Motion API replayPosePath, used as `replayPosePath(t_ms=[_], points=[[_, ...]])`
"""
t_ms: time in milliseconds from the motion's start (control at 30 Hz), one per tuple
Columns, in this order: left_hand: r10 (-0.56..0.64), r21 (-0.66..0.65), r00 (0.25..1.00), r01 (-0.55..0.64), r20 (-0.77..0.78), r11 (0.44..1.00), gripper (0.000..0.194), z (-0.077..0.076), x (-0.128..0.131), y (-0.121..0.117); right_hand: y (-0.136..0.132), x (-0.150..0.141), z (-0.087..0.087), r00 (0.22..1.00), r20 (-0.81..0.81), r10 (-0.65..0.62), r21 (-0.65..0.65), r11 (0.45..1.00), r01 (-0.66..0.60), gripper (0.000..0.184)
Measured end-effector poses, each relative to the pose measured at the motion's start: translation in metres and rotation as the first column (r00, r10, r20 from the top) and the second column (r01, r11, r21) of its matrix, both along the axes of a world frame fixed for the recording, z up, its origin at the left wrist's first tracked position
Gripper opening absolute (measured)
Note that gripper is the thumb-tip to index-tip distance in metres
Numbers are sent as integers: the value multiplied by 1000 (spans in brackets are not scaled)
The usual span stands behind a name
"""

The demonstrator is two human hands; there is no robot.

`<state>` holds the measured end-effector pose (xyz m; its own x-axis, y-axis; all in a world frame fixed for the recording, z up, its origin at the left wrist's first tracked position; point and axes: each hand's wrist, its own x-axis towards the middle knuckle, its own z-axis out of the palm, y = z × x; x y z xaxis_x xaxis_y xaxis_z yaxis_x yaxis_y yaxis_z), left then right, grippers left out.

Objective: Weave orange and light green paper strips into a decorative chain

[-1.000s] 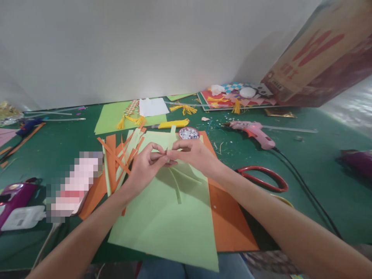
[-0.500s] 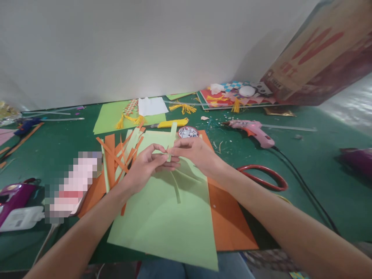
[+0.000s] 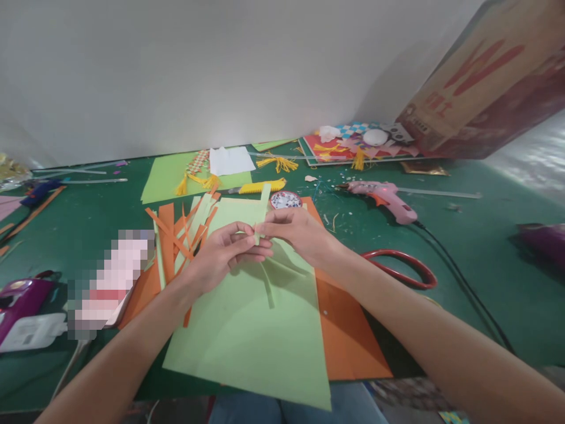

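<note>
Above a light green paper sheet [image 3: 251,353], my left hand [image 3: 225,250] and my right hand [image 3: 300,232] meet with their fingertips nearly together. Both pinch a pale green paper strip [image 3: 265,201], whose upper end stands up past the fingers. The strip's middle is hidden by my fingertips. Below the hands, another narrow green strip [image 3: 268,288] curves down over the sheet. An orange paper sheet [image 3: 353,335] lies beneath the green one and shows along its right side.
Cut orange and green strips [image 3: 168,235] lie at left beside a blurred phone [image 3: 110,282]. A yellow box cutter [image 3: 263,186] and a round speckled tin [image 3: 286,200] sit beyond the hands. To the right are a pink glue gun [image 3: 383,199] and red-handled scissors [image 3: 399,268].
The strip's upright end leans slightly more to the right. Both hands stay almost in place, still pinching it.
</note>
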<state>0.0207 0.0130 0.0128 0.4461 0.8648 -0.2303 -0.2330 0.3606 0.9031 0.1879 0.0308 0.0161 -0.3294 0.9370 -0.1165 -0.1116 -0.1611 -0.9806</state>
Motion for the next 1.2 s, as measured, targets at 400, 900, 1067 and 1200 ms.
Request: replayPosePath(t_ms=[400, 900, 1067, 1200], points=[[-15, -44, 999, 17, 48, 999, 19, -1, 0, 1, -2, 1, 3, 998, 45, 34, 35, 999, -35, 25], [203, 232, 955, -152, -215, 961, 19, 3, 4, -4, -1, 0, -1, 992, 125, -11, 92, 996, 0, 23], [325, 424, 873, -156, -363, 892, 18, 0, 0, -2, 1, 7, 7, 970, 188, -154, 183, 976, 119, 20], [376, 578, 802, -47, -464, 814, 13, -2, -6, -1, 2, 12, 12, 895, 356, -269, 446, 890, 90, 16]])
